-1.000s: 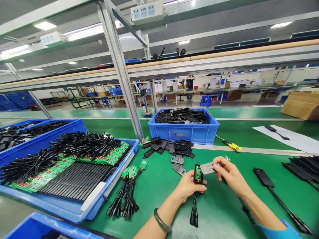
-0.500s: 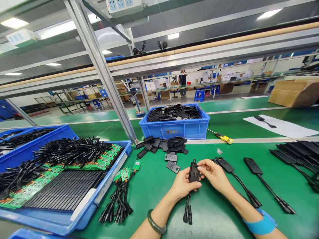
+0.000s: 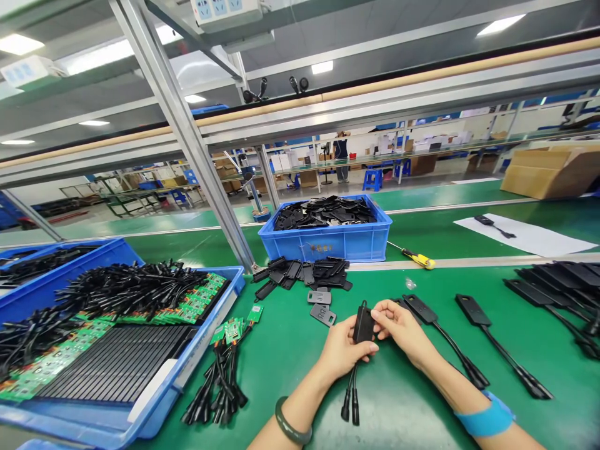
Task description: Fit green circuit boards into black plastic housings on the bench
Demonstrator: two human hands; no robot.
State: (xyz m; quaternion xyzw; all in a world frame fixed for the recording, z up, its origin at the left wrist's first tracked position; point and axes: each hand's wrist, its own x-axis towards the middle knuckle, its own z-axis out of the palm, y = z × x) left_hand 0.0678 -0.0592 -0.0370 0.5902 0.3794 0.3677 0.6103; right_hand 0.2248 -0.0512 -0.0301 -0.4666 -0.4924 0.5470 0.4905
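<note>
A small black plastic case (image 3: pixel 364 324) with two short cables hanging from its lower end is held upright above the green bench. My left hand (image 3: pixel 345 345) is closed on its left side and lower edge, with the thumb across the bottom. My right hand (image 3: pixel 398 326) pinches the upper right edge of the same case. Just beyond, loose grey cover plates (image 3: pixel 322 314) lie on the bench. To the right rest cased units with cables, among them one black unit (image 3: pixel 473 310). Circuit boards with cables (image 3: pixel 233 331) lie bunched to the left.
A blue bin (image 3: pixel 328 242) heaped with black plastic parts stands behind. At left, a large blue tray (image 3: pixel 234 281) carries boards and cables. A yellow screwdriver (image 3: pixel 419 258) lies at the back. More black units (image 3: pixel 562 287) are piled at far right; a cardboard box (image 3: pixel 544 175) sits behind.
Both hands keep hold of the case. It has turned slightly, so the slots seen on its face before no longer show. The whole view has shifted a little.
</note>
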